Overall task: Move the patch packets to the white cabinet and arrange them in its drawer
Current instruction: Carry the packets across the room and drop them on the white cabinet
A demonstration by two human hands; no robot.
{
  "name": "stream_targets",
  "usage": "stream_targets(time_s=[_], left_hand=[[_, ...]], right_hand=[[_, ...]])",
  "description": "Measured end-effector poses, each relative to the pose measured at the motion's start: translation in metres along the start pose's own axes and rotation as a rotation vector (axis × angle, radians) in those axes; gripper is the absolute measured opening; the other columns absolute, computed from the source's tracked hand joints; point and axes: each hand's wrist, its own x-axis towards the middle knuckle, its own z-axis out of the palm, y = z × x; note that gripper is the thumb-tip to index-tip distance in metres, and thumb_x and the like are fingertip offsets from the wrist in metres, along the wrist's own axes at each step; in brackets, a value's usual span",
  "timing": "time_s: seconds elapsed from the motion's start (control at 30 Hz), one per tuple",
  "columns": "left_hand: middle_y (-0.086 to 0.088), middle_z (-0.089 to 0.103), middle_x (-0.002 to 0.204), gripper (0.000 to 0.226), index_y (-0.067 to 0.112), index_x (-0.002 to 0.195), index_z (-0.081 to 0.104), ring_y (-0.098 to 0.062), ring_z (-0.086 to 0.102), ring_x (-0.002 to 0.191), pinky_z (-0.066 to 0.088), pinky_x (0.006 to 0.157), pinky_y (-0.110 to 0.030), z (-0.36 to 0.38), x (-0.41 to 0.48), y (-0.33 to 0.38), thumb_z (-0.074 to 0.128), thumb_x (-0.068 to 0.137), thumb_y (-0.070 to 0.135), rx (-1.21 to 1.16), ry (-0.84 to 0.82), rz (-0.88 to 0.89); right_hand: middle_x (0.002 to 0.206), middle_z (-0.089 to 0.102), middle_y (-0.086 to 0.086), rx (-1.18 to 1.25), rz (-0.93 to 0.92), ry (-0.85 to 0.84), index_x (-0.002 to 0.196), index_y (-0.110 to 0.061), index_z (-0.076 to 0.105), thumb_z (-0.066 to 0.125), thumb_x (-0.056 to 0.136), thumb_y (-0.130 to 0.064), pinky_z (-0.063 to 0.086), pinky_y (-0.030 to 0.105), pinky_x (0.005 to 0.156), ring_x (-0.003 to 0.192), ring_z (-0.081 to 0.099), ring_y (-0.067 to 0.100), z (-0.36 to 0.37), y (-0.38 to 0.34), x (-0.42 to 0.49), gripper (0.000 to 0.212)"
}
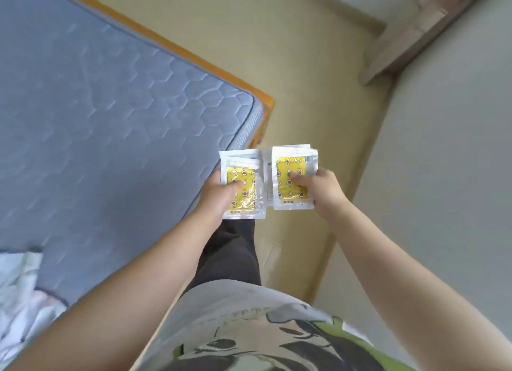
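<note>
I hold two stacks of patch packets, silver-white pouches with yellow star-printed labels, out in front of my body. My left hand (214,194) grips the left stack (245,176), thumb pressed on its yellow label. My right hand (321,189) grips the right stack (291,165), thumb on top and fingers underneath. The two stacks sit side by side, their inner edges nearly touching. Each stack holds several packets fanned slightly at the top. No white cabinet or drawer is in view.
A blue quilted mattress (105,126) on an orange wooden frame (266,104) fills the left. White bedding (19,287) lies at the lower left. Beige floor (277,52) runs ahead, with a grey wall (443,176) on the right and a door frame (410,38) at top right.
</note>
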Motion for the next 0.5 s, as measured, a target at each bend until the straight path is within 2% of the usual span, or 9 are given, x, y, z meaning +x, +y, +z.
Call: stream_targets(time_s=[0.17,0.37,0.5], left_hand=[[-0.001,0.070,0.102,0.018,0.025,0.092,0.061,-0.026,0.067,0.097,0.052,0.091,-0.050,0.052,0.085,0.087,0.063,0.086,0.008,0.148,-0.142,0.008],[-0.005,0.065,0.117,0.033,0.013,0.119,0.058,-0.025,0.063,0.106,0.050,0.095,-0.048,0.104,0.159,0.175,0.064,0.087,0.011,0.247,-0.218,0.029],[-0.003,0.067,0.109,0.023,0.015,0.109,0.060,-0.025,0.065,0.102,0.051,0.092,-0.047,0.143,0.211,0.227,0.063,0.087,0.007,0.216,-0.200,-0.007]], right_hand=[[0.088,0.074,0.009,0.145,0.083,0.141,0.086,-0.010,0.068,0.074,0.080,-0.007,0.056,0.048,0.082,0.083,0.071,0.029,-0.037,-0.067,0.060,0.009],[0.088,0.073,0.006,0.193,0.107,0.207,0.086,-0.012,0.066,0.074,0.080,-0.010,0.058,0.043,0.078,0.082,0.072,0.025,-0.065,-0.142,0.128,0.010],[0.092,0.073,0.005,0.183,0.116,0.179,0.087,-0.015,0.065,0.074,0.081,-0.012,0.058,0.038,0.072,0.082,0.071,0.022,-0.082,-0.195,0.191,0.012]])
